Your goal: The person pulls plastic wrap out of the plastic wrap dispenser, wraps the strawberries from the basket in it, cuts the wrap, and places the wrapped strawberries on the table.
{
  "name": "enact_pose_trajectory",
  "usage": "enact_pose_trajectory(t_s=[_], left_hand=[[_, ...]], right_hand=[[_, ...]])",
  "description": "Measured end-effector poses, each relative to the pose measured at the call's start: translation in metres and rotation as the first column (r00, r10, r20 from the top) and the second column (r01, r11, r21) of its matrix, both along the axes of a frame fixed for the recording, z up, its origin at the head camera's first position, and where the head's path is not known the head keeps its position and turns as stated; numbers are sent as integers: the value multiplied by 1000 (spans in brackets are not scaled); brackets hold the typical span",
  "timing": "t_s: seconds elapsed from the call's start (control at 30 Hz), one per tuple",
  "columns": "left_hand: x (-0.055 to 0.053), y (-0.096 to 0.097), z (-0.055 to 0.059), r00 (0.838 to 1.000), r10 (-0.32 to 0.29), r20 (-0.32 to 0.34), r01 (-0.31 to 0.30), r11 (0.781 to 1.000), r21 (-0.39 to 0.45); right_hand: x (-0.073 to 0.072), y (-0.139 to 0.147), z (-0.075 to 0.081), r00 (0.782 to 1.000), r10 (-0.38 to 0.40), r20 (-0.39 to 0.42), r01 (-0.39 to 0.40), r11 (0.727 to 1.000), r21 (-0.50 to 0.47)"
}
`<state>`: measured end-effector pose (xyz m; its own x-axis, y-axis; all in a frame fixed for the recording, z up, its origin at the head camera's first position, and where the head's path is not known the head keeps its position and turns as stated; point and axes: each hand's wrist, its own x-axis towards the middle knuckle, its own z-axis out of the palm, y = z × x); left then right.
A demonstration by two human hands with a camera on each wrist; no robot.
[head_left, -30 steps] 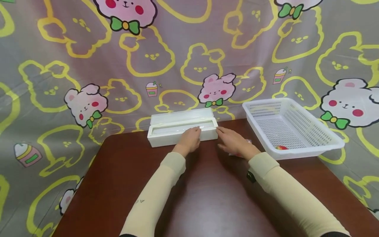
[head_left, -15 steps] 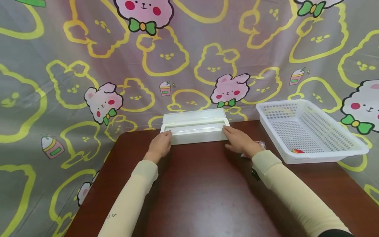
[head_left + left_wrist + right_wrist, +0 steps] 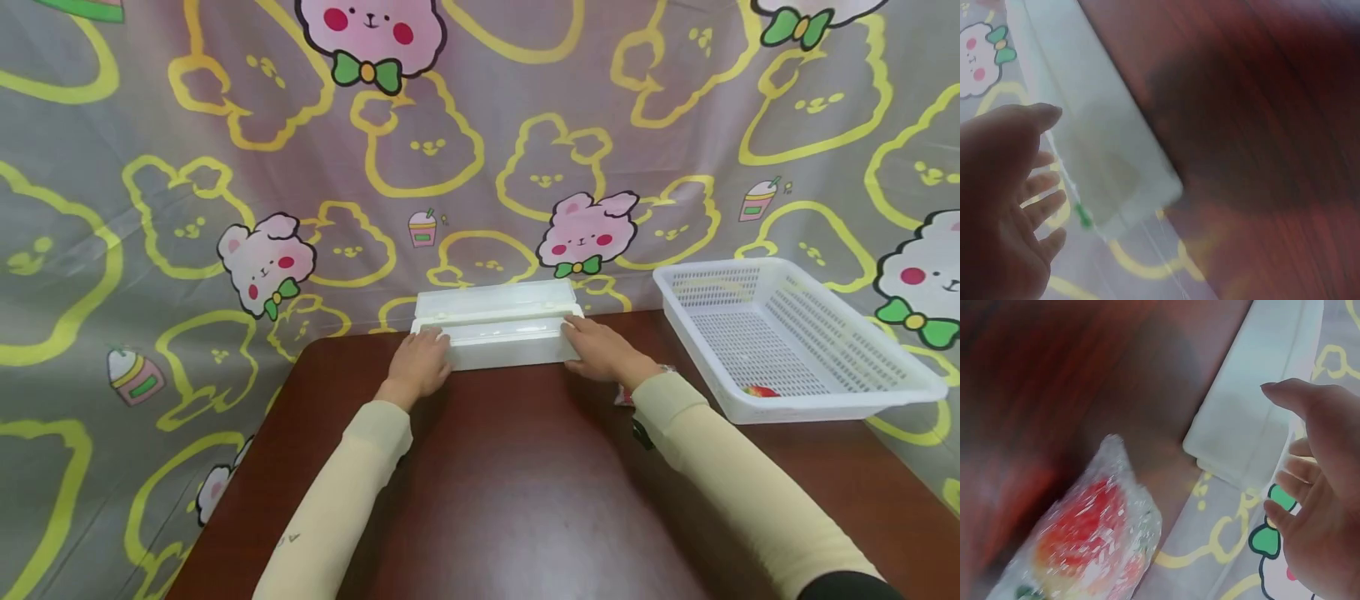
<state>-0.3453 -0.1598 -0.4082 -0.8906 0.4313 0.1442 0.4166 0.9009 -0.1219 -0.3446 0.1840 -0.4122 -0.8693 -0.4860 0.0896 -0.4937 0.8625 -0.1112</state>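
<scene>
A long white box [image 3: 504, 354] with a translucent lid [image 3: 495, 298] raised at its back lies at the far edge of the table. My left hand [image 3: 418, 367] is at the box's left end, fingertips over the top front edge. In the left wrist view its thumb [image 3: 1047, 116] overlaps the front edge and the fingers are loosely bent and spread. My right hand [image 3: 600, 350] is at the right end, fingertips right at the corner. In the right wrist view its thumb [image 3: 1282, 394] points across the box's front face, the other fingers relaxed.
A white perforated basket [image 3: 840, 407] stands at the right with a small red-and-yellow item [image 3: 761, 391] inside. A clear-wrapped red and yellow item [image 3: 1094, 531] lies beside my right wrist. A small dark object [image 3: 642, 434] shows near my right sleeve. A patterned cloth [image 3: 480, 167] hangs behind the table.
My left hand has moved from the front middle of the box to its left end, then slightly rightward. My right hand has stayed at the right end. The head view has shifted.
</scene>
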Motion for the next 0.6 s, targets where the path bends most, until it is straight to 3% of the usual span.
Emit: enact_pose_trajectory(t_s=[0.13, 0.23, 0.43, 0.6], left_hand=[[-4, 13, -11, 999, 25, 35, -26, 1000, 11], [-7, 18, -12, 998, 50, 42, -51, 998, 21], [-19, 21, 0, 994, 60, 87, -68, 993, 93], [-33, 19, 6, 992, 45, 119, -60, 990, 128]], right_hand=[[-10, -11, -4, 999, 17, 47, -18, 1000, 21], [-17, -16, -7, 998, 22, 54, -24, 999, 42], [-32, -15, -3, 1000, -22, 10, 22, 1000, -12], [-44, -14, 1, 1000, -10, -6, 10, 999, -42]])
